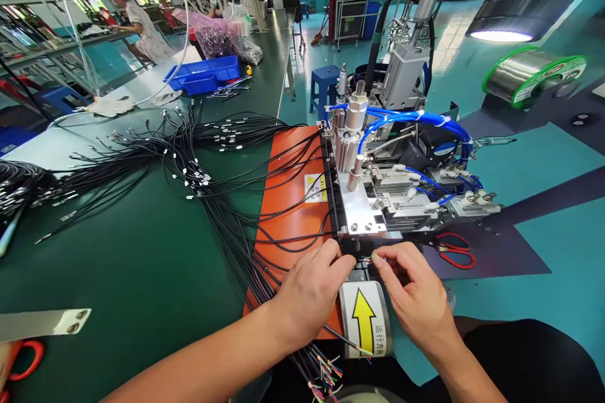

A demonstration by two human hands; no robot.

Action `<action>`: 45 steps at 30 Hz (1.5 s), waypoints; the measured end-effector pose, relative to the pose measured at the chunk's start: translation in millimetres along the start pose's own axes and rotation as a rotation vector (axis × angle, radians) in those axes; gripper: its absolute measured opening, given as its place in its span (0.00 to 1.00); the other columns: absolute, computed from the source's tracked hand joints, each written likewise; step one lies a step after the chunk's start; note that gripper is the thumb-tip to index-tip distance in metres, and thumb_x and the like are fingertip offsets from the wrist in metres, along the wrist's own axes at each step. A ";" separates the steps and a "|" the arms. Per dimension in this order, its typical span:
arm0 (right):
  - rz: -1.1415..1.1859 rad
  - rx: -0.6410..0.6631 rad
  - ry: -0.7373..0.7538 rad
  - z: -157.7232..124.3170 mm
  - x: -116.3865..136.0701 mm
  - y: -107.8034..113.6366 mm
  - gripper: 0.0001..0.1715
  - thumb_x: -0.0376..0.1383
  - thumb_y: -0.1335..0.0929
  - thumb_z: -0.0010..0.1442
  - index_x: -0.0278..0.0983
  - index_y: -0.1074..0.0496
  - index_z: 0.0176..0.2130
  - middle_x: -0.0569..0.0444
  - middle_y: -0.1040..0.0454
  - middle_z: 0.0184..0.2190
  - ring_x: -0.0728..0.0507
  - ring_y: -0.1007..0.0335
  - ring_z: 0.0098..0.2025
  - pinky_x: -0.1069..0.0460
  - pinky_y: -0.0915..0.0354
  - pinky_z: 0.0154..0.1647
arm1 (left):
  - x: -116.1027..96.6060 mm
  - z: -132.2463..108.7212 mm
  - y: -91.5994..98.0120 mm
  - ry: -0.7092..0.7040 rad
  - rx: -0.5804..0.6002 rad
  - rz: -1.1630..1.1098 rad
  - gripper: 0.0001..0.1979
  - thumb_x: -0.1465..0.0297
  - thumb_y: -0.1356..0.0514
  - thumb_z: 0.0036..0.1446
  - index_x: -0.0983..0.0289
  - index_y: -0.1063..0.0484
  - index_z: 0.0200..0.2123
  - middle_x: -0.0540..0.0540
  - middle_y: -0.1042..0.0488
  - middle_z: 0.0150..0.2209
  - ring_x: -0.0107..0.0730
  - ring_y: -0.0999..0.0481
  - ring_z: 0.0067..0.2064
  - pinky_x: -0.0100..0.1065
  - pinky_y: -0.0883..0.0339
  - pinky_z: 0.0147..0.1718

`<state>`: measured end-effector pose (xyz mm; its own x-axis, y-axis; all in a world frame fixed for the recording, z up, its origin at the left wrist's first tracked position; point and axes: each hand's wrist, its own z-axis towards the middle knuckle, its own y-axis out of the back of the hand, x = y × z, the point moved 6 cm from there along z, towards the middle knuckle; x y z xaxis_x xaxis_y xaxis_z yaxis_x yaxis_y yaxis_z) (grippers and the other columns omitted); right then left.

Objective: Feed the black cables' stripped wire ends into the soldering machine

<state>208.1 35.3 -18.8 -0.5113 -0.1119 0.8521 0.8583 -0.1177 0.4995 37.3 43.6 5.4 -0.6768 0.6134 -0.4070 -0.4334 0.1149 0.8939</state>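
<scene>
Currently both hands meet at one spot. The left hand (309, 293) has its fingers curled and thumb and forefinger closed tight. The right hand (416, 299) is pinched the same way, its fingertips (377, 259) almost touching the left's. Between them is a fine wire end (363, 261), reddish and very small, mostly hidden by the fingers. It sits at the dark front slot of the machine (363, 214).

Just beyond the grip is the machine's flat, bright metal block with screw heads, and round steel cylinders stand upright on it. Glossy blue tubing (416, 116) loops over the top.

Directly nearer than the grip is a curved white arrow label (363, 321) with a yellow arrow edged in black. Loose multicoloured strand tips (326, 373) fan out below it.

Left of the grip, a smooth orange plate (288, 201) lies flat against the machine. Thin black cables (189, 164) cross it and spread in a tangled sheaf over the matte green mat (142, 264).

Right of the grip, near the machine's base, red-handled scissors (454, 250) lie on a dark sheet.

Far beyond and to the right is a shiny solder spool (529, 75) with green flanges. Far beyond and to the left are blue plastic bins (203, 75).
</scene>
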 end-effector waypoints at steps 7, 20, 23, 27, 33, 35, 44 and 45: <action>0.093 0.087 -0.190 1.5 -8.9 -5.1 0.15 0.47 0.35 0.69 0.40 0.28 0.36 0.57 0.32 0.33 0.48 0.36 0.33 0.53 0.38 0.35 | -3.5 -4.2 13.7 -0.058 -0.074 0.033 0.12 0.76 0.47 0.67 0.64 0.29 0.50 0.57 0.32 0.43 0.39 0.34 0.44 0.39 0.35 0.42; -0.031 0.025 0.021 -14.8 20.8 8.5 0.07 0.40 0.34 0.69 0.41 0.29 0.45 0.54 0.31 0.38 0.48 0.33 0.36 0.54 0.34 0.37 | -6.7 -5.9 20.5 0.008 -0.036 0.098 0.12 0.76 0.51 0.68 0.66 0.27 0.45 0.58 0.32 0.39 0.40 0.36 0.41 0.42 0.39 0.40; -0.121 0.284 0.339 -40.1 45.6 -1.6 0.12 0.33 0.32 0.64 0.39 0.31 0.49 0.50 0.32 0.40 0.46 0.32 0.37 0.53 0.32 0.36 | -10.0 -9.0 19.3 0.046 0.045 0.114 0.12 0.76 0.48 0.66 0.65 0.28 0.48 0.58 0.33 0.39 0.41 0.37 0.42 0.43 0.37 0.40; -0.316 0.330 0.526 -62.9 52.5 -12.3 0.08 0.28 0.32 0.62 0.37 0.29 0.42 0.49 0.31 0.36 0.44 0.35 0.34 0.51 0.34 0.31 | -13.5 -12.1 18.1 0.055 0.096 0.156 0.18 0.79 0.46 0.61 0.68 0.31 0.54 0.59 0.32 0.40 0.43 0.37 0.42 0.46 0.35 0.42; -0.257 0.238 0.576 -62.5 63.3 -12.1 0.08 0.24 0.35 0.64 0.34 0.30 0.37 0.50 0.33 0.30 0.45 0.38 0.31 0.52 0.38 0.29 | -16.6 -11.4 26.0 0.007 -0.016 0.083 0.15 0.77 0.48 0.66 0.66 0.31 0.53 0.57 0.31 0.36 0.40 0.36 0.38 0.43 0.36 0.38; -0.215 0.250 0.549 -56.7 64.2 -7.5 0.07 0.24 0.36 0.65 0.35 0.31 0.37 0.50 0.32 0.32 0.46 0.37 0.32 0.52 0.36 0.30 | -22.6 -10.4 28.9 -0.060 -0.037 -0.049 0.12 0.75 0.48 0.67 0.66 0.30 0.51 0.56 0.31 0.36 0.38 0.36 0.38 0.41 0.36 0.38; -0.188 0.134 0.330 -24.3 44.7 18.7 0.07 0.32 0.34 0.68 0.39 0.32 0.46 0.49 0.34 0.41 0.45 0.34 0.43 0.50 0.33 0.42 | -26.0 -0.6 22.3 -0.140 -0.115 -0.246 0.07 0.73 0.45 0.68 0.66 0.28 0.44 0.56 0.29 0.37 0.34 0.33 0.39 0.35 0.35 0.38; -0.177 0.112 0.306 -24.8 42.6 19.9 0.08 0.32 0.34 0.68 0.39 0.32 0.48 0.49 0.34 0.42 0.45 0.34 0.43 0.50 0.33 0.43 | -23.8 0.1 20.3 -0.133 -0.129 -0.249 0.07 0.73 0.45 0.68 0.66 0.28 0.43 0.56 0.29 0.37 0.33 0.33 0.38 0.35 0.35 0.37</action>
<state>202.4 3.7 23.6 -0.6271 -0.3916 0.6733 0.7465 -0.0552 0.6631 44.7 31.4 33.3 -0.4601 0.6768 -0.5747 -0.6540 0.1794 0.7349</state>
